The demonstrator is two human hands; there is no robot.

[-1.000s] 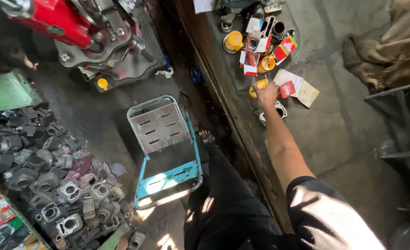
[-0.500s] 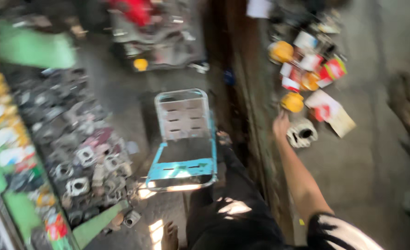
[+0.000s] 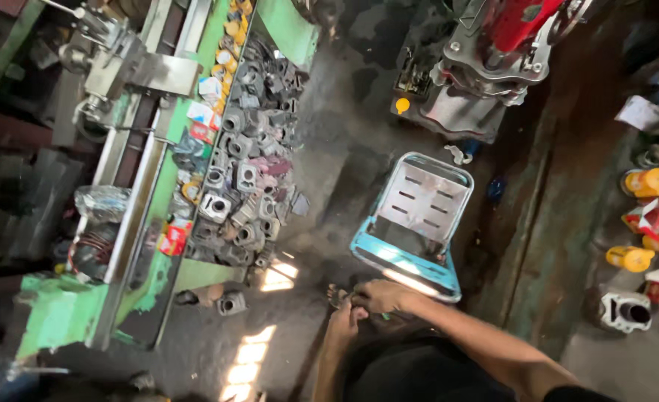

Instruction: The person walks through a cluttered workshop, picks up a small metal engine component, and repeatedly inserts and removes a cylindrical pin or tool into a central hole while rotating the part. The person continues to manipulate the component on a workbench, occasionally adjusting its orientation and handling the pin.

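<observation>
Head view: a small part (image 3: 342, 299), too small to identify, sits pinched between my two hands just in front of my lap. My right hand (image 3: 380, 295) and left hand (image 3: 344, 321) both close on it. Beyond lies the blue metal stool (image 3: 418, 223). I judge a loosened pinch could drop it onto the cluttered, grimy floor (image 3: 344, 149).

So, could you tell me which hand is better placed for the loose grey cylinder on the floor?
Probably the left hand: it is nearer the cylinder, while the right hand lies farther over, by the blue chair.
</observation>
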